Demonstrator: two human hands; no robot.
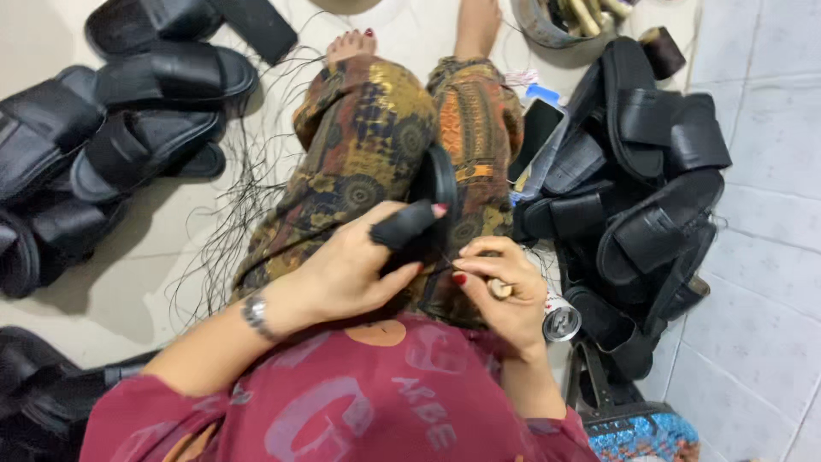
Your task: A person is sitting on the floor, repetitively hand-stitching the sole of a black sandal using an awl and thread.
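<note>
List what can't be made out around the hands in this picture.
- Head view: most of the black sandal on the lap, hidden by the left hand.
- What the right hand pinches: too small, covered by fingers.
- Thread near the fingertips: too thin, blurred.
- Container at top: cut by the edge.

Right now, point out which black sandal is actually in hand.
The black strapped sandal on the patterned lap, held by the left hand; the other sandals lie in floor piles on either side.
</note>
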